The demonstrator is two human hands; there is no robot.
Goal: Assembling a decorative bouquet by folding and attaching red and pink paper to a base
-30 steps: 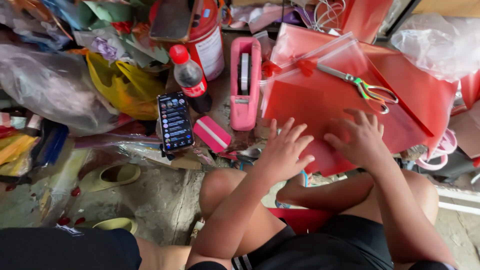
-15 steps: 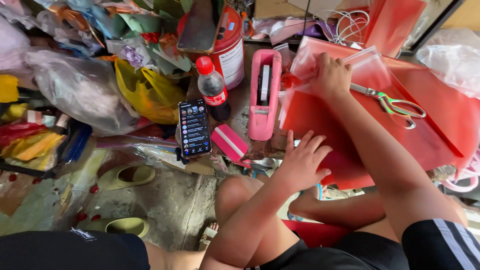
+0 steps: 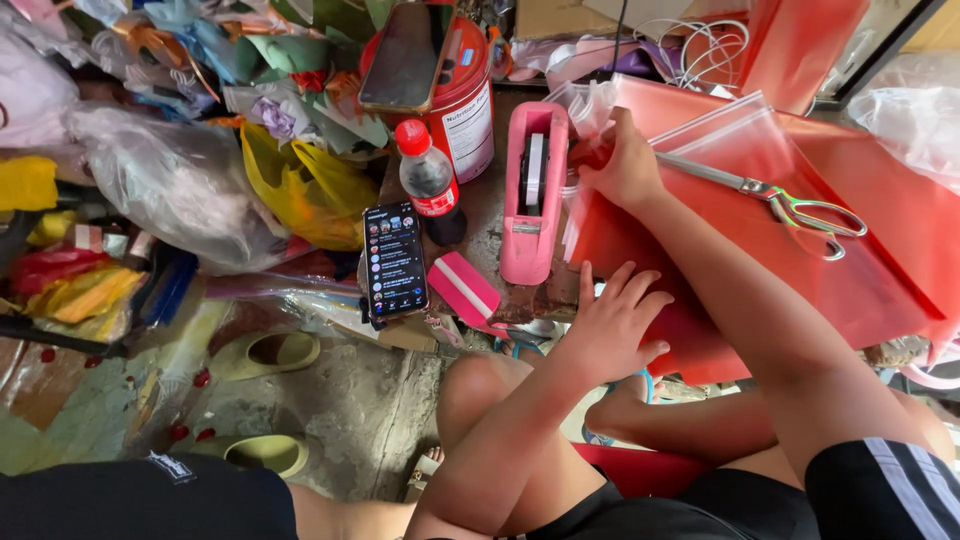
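Observation:
A stack of red sheets (image 3: 800, 270) in clear plastic lies across a low table. My left hand (image 3: 610, 325) rests flat on its near edge, fingers spread. My right hand (image 3: 625, 165) reaches to the far left corner of the stack and is closed on the clear plastic bag (image 3: 700, 125) there. A pink tape dispenser (image 3: 533, 195) stands just left of that hand. Scissors (image 3: 790, 205) with green and pink handles lie on top of the red sheets, to the right of my right arm.
A lit phone (image 3: 393, 260) leans beside a dark soda bottle (image 3: 428, 180) and a red tub (image 3: 455, 85). A pink card (image 3: 465, 290) lies near the dispenser. Piles of plastic bags (image 3: 160, 180) fill the left. Green sandals (image 3: 265, 355) sit on the floor.
My right hand has moved from the near edge of the red sheets up to their far left corner and closed on the plastic there. My left hand stayed on the near edge.

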